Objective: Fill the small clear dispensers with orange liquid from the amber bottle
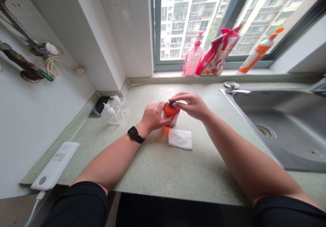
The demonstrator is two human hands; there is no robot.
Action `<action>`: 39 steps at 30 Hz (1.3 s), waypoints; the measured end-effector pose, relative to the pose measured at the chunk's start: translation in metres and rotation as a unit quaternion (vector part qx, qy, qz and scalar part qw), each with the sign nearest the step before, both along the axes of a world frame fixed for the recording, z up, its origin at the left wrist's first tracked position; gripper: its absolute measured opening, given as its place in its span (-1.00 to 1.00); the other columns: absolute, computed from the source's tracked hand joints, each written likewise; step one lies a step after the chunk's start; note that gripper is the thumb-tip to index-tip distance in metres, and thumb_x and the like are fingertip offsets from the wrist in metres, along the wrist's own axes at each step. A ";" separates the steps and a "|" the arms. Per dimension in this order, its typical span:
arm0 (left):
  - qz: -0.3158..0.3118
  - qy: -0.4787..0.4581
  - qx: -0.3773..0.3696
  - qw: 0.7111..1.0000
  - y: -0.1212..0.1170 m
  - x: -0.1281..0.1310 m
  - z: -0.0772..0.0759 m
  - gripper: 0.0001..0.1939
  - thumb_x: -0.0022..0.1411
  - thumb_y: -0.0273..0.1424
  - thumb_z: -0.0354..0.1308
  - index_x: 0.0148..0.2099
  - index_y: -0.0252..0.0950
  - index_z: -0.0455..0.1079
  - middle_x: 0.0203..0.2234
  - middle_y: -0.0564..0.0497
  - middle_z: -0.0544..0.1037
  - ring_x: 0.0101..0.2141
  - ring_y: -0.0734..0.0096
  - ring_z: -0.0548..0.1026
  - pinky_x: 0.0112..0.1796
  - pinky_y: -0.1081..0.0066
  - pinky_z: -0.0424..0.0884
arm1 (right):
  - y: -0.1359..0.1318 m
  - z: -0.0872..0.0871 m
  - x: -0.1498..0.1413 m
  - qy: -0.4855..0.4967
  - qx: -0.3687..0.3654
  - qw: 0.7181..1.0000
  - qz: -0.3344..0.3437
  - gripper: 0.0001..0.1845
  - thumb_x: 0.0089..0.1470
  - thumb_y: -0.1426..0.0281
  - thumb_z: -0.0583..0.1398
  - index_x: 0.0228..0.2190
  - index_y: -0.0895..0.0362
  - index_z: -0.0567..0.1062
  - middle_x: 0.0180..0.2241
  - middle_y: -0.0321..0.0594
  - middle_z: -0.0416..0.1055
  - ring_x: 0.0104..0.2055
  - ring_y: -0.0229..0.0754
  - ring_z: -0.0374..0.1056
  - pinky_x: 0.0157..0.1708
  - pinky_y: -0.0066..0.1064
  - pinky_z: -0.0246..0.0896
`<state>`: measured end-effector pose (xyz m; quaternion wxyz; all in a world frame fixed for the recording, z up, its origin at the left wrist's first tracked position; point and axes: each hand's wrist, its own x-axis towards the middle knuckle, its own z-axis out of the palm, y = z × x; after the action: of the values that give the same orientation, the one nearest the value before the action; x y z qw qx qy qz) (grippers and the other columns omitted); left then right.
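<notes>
An orange, see-through bottle [171, 110] with a black cap [171, 103] stands upright on the speckled counter [150, 159]. Wrapped around its left side is my left hand [153, 116], the thumb across the front and a black watch on the wrist. My right hand [190, 104] comes from the right and pinches the black cap between thumb and fingers. A folded white tissue [180, 139] lies just in front of the bottle. Left of my left hand are a clear stand [116, 119] and small white translucent pieces [110, 109] on it.
A dark phone [100, 106] and a white power bank [55, 166] with a cable lie at the left. The steel sink [280, 132] is at the right. A pink pump bottle [194, 57], a red pouch [216, 55] and an orange-white bottle [257, 53] stand on the windowsill.
</notes>
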<state>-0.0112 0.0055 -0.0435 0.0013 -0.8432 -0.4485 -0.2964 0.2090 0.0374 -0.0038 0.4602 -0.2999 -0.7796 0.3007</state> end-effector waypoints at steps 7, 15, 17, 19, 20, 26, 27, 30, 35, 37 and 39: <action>-0.001 -0.003 -0.001 1.000 0.001 0.000 -0.001 -0.55 0.36 -0.01 0.24 0.07 -0.24 0.39 -0.14 -0.10 0.67 -0.13 0.07 0.63 -0.12 0.14 0.45 | -0.005 0.005 0.004 -0.013 -0.017 1.000 0.009 -0.76 0.24 0.14 0.37 -0.14 -0.06 0.77 -0.07 -0.16 0.72 0.04 0.04 0.62 0.16 0.01 0.49; -0.005 -0.002 0.002 1.000 0.001 0.000 -0.003 -0.53 0.38 0.00 0.24 0.09 -0.25 0.37 -0.13 -0.11 0.67 -0.12 0.06 0.64 -0.10 0.13 0.48 | 0.003 -0.001 0.006 0.045 -0.100 0.991 0.070 -0.73 0.17 0.04 0.42 -0.24 -0.06 0.77 -0.06 -0.14 0.73 0.08 0.03 0.62 0.21 0.03 0.49; 0.001 0.001 0.001 1.000 0.001 0.000 -0.004 -0.52 0.37 0.02 0.25 0.08 -0.24 0.37 -0.14 -0.11 0.67 -0.13 0.06 0.64 -0.10 0.13 0.48 | 0.004 -0.003 0.006 0.057 -0.119 0.988 0.078 -0.70 0.14 0.01 0.44 -0.25 -0.06 0.77 -0.07 -0.13 0.73 0.08 0.03 0.62 0.22 0.04 0.49; 0.003 0.003 0.001 1.000 0.001 -0.001 -0.003 -0.51 0.37 0.03 0.26 0.08 -0.25 0.37 -0.14 -0.11 0.67 -0.13 0.05 0.64 -0.10 0.13 0.48 | 0.004 -0.004 0.005 0.061 -0.126 0.987 0.074 -0.68 0.12 -0.01 0.45 -0.24 -0.06 0.77 -0.08 -0.13 0.73 0.06 0.04 0.62 0.22 0.06 0.49; 0.002 0.004 0.001 1.000 0.001 -0.001 -0.003 -0.50 0.37 0.03 0.26 0.09 -0.25 0.37 -0.14 -0.11 0.67 -0.13 0.05 0.64 -0.10 0.13 0.49 | 0.004 -0.004 0.005 0.059 -0.123 0.988 0.069 -0.67 0.11 -0.01 0.45 -0.24 -0.06 0.77 -0.09 -0.13 0.73 0.05 0.04 0.63 0.21 0.06 0.49; -0.001 0.008 0.003 1.000 0.002 -0.001 -0.003 -0.48 0.38 0.04 0.24 0.11 -0.26 0.36 -0.13 -0.11 0.67 -0.13 0.06 0.65 -0.10 0.14 0.48 | 0.002 0.004 0.010 0.015 -0.093 0.995 0.045 -0.67 0.12 0.02 0.45 -0.18 -0.05 0.77 -0.08 -0.16 0.73 0.06 0.03 0.61 0.25 0.02 0.43; 0.002 0.010 0.003 1.000 0.002 -0.001 -0.003 -0.47 0.38 0.07 0.23 0.11 -0.26 0.37 -0.14 -0.11 0.68 -0.14 0.06 0.65 -0.11 0.14 0.48 | 0.003 0.005 0.013 0.012 -0.099 0.994 0.043 -0.66 0.13 0.02 0.45 -0.18 -0.04 0.77 -0.09 -0.16 0.73 0.02 0.01 0.62 0.21 -0.01 0.45; 0.009 0.010 0.005 1.000 0.001 -0.001 -0.003 -0.41 0.37 0.14 0.20 0.11 -0.25 0.37 -0.15 -0.12 0.67 -0.15 0.06 0.64 -0.13 0.13 0.47 | 0.008 0.008 0.020 0.039 -0.110 0.993 -0.007 -0.62 0.16 -0.01 0.42 -0.20 0.01 0.76 -0.25 -0.17 0.71 -0.22 -0.08 0.62 -0.06 -0.13 0.55; 0.013 0.006 0.004 1.000 0.000 -0.001 -0.001 -0.41 0.37 0.18 0.18 0.09 -0.23 0.38 -0.16 -0.12 0.67 -0.15 0.08 0.64 -0.14 0.15 0.46 | 0.009 0.009 0.022 0.081 -0.085 0.991 -0.064 -0.57 0.15 -0.03 0.42 -0.14 0.04 0.73 -0.25 -0.16 0.70 -0.20 -0.08 0.62 -0.07 -0.15 0.57; 0.014 0.007 0.003 1.000 0.000 0.000 -0.001 -0.42 0.37 0.16 0.18 0.08 -0.23 0.38 -0.16 -0.12 0.67 -0.16 0.08 0.64 -0.15 0.15 0.46 | 0.005 0.010 0.017 0.069 -0.088 0.993 -0.031 -0.54 0.16 -0.03 0.42 -0.07 0.01 0.71 -0.10 -0.12 0.71 -0.02 -0.03 0.63 0.10 -0.08 0.53; 0.016 0.008 0.003 1.000 -0.001 0.000 -0.001 -0.44 0.38 0.14 0.19 0.08 -0.23 0.38 -0.17 -0.12 0.67 -0.15 0.07 0.64 -0.14 0.15 0.46 | 0.000 0.012 0.013 0.045 -0.099 0.994 0.019 -0.52 0.17 -0.02 0.41 0.01 -0.02 0.68 0.04 -0.11 0.69 0.14 0.00 0.58 0.23 -0.03 0.45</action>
<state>-0.0111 0.0047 -0.0442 0.0120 -0.8382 -0.4607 -0.2914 0.2219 0.0369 0.0080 0.4569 -0.3151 -0.7304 0.3981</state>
